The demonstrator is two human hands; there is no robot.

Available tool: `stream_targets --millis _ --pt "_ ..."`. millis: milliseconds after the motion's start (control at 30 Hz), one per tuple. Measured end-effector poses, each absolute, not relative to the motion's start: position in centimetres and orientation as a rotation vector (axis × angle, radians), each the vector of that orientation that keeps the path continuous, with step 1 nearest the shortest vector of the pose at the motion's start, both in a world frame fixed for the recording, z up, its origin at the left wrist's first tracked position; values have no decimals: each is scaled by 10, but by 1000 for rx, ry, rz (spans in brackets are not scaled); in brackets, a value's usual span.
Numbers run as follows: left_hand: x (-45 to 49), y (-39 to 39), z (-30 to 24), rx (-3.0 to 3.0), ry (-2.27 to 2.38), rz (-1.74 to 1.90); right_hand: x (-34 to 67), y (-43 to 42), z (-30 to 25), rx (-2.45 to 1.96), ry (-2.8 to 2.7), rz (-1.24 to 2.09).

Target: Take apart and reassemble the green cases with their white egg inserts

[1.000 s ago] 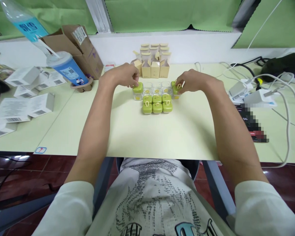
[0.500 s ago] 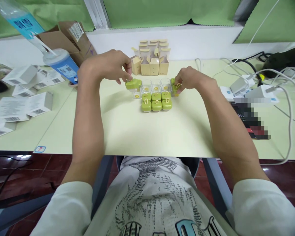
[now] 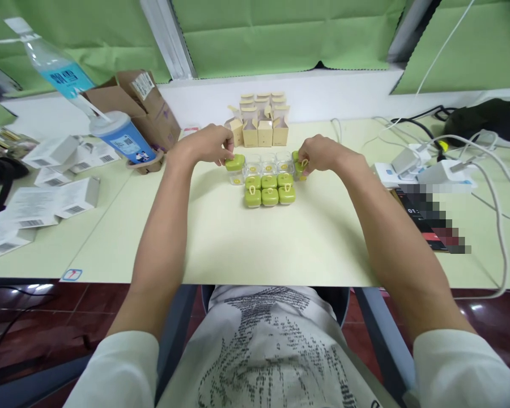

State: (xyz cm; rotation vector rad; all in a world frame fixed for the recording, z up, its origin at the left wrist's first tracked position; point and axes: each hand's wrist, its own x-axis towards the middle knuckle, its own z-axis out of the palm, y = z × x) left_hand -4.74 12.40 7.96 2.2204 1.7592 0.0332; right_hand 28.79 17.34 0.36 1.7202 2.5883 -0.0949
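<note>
My left hand [image 3: 212, 146] is closed, thumb and fingers pinching a green lid [image 3: 235, 163] at the left end of a back row of small clear boxes [image 3: 268, 164]. Directly beneath that lid is a clear box with a yellow mark [image 3: 237, 179]. At the row's right end, my right hand [image 3: 321, 153] is closed on a small green-lidded box [image 3: 299, 165] with a loop on it; my fingers partly cover it. In front of the clear boxes stand several green-lidded boxes [image 3: 270, 196] in two rows, some with pale loops.
Open cardboard boxes [image 3: 258, 129] stand against the wall behind. On the left are white cartons [image 3: 36, 207], a blue cup [image 3: 123, 139], a bottle [image 3: 63, 71] and a brown carton [image 3: 147, 107]. Chargers on a power strip [image 3: 425, 173] and cables lie to the right.
My left hand has brought the green lid from a tilted position to rest nearly level over the end clear box. My right hand stays at its box. The camera view has tipped up slightly.
</note>
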Motion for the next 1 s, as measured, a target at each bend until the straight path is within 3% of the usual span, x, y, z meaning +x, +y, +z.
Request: stream_targets --millis 767,1000 --pt "-42 144 54 2275 1731 -118 292 171 6 1774 2579 -254" --pt "-50 148 56 2366 1736 4 299 150 42 1767 2590 -339"
